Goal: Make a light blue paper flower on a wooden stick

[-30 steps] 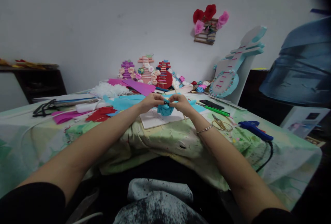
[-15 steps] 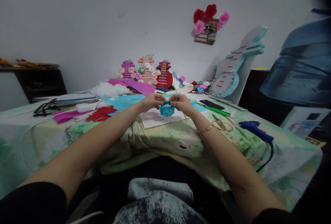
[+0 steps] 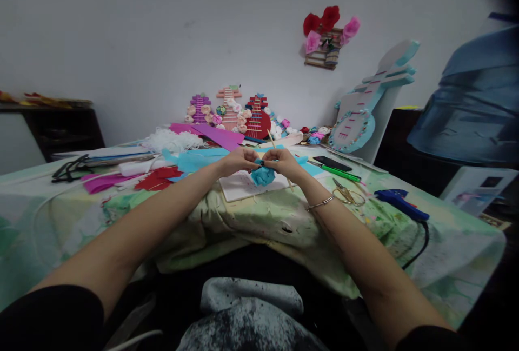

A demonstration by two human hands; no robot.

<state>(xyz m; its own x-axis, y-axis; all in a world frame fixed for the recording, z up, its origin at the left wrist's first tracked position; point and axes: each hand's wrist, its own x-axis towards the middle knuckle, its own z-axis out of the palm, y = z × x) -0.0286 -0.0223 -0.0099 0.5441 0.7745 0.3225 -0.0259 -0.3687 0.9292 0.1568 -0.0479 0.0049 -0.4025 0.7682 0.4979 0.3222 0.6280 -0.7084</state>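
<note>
A small blue crepe-paper flower (image 3: 263,176) hangs between my two hands, above a white board (image 3: 239,191) on the table. My left hand (image 3: 240,160) pinches its upper left edge with thumb and forefinger. On the other side, my right hand (image 3: 283,163) grips its top, fingers pressed together. A thin wooden stick (image 3: 271,138) slants behind the right hand, its lower end showing below the wrist; whether the hand holds it I cannot tell. Light blue crepe paper (image 3: 198,160) lies spread behind and left of the hands.
To the right lie a phone (image 3: 333,164), a green craft knife (image 3: 340,173), gold scissors (image 3: 344,193) and a blue glue gun (image 3: 399,204) with its cord. Red paper (image 3: 159,179) and glasses (image 3: 68,168) lie left. Small lute-shaped models (image 3: 258,118) stand at the back.
The blue flower has turned and tilted slightly between my fingers. My right fingers have shifted a little over its top; the stick's upper end has moved slightly left.
</note>
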